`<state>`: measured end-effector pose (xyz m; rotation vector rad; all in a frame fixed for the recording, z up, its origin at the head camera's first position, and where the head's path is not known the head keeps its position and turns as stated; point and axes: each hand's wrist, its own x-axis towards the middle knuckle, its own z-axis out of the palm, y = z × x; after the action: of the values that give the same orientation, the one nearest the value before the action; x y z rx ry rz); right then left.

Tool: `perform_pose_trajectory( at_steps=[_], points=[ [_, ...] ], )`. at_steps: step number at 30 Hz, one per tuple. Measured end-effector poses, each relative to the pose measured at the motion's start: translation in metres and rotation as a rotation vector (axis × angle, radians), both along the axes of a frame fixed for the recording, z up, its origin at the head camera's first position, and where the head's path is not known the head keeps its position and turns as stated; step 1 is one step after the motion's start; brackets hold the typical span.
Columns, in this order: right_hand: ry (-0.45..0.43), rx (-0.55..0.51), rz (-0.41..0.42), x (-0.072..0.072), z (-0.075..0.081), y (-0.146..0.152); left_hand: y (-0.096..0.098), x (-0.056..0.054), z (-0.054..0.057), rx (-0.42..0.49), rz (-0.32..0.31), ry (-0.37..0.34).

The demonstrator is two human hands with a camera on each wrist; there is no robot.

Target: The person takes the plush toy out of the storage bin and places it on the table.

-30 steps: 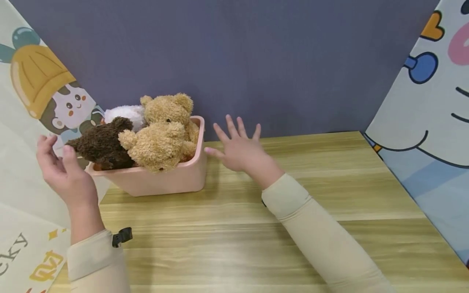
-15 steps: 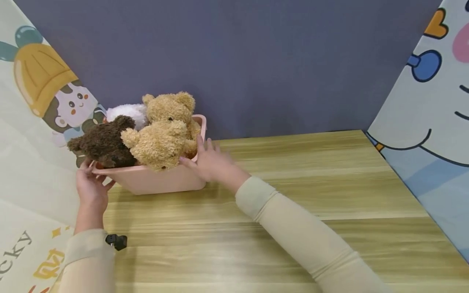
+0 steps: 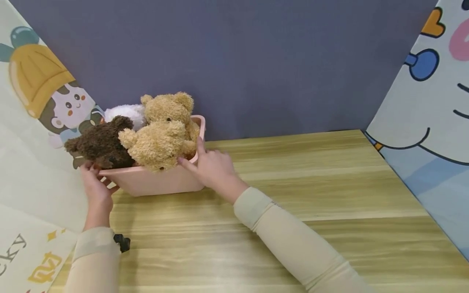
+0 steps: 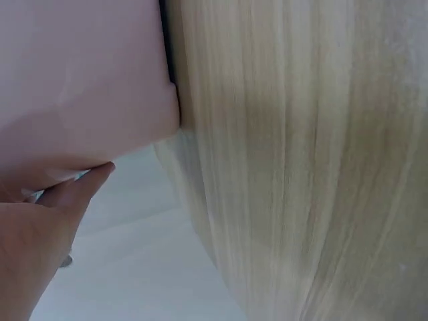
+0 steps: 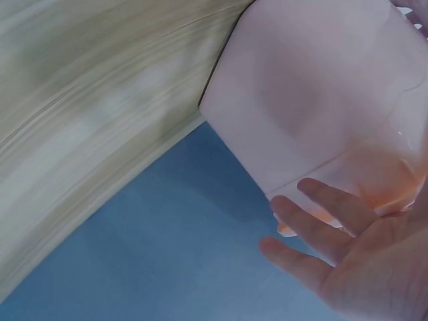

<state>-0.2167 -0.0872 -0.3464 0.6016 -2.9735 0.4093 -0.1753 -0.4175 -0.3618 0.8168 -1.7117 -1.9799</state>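
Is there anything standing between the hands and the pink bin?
Nothing visible. The left hand grips the rim of the bin at its left end; the right hand touches its right front corner. The brown toy leans out near the left fingers but does not block them.

The left forearm [image 3: 94, 258] extended almost straight forward, the left hand [image 3: 98, 196] bent in a grip. The right forearm [image 3: 293, 240] slanted inward; on the right hand [image 3: 217, 170], thumb [image 3: 189, 164] and index finger [image 3: 200, 146] stood apart, while the other three fingers [image 5: 313, 226], nearly straight, were spread.
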Motion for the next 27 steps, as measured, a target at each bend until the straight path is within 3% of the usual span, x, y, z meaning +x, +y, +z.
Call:
perform_pose_trajectory(
  at_steps=[3,9,16,22,27],
  points=[
    [0.0,-0.005,-0.004,-0.001,0.0,-0.002,-0.003,-0.003,0.0,-0.028,-0.015,-0.011],
    [-0.086,-0.041,0.001,0.0,-0.001,-0.004,-0.005,0.005,-0.005,-0.157,-0.059,-0.032],
    [-0.145,-0.068,-0.003,-0.002,-0.003,-0.002,-0.006,0.006,-0.01,-0.223,-0.093,-0.032],
    [-0.206,-0.172,0.017,-0.005,-0.007,0.0,-0.006,0.004,-0.01,-0.251,-0.133,-0.028],
    [-0.219,-0.265,0.062,-0.006,-0.011,-0.001,-0.012,0.004,-0.013,-0.256,-0.125,0.01]
  ],
)
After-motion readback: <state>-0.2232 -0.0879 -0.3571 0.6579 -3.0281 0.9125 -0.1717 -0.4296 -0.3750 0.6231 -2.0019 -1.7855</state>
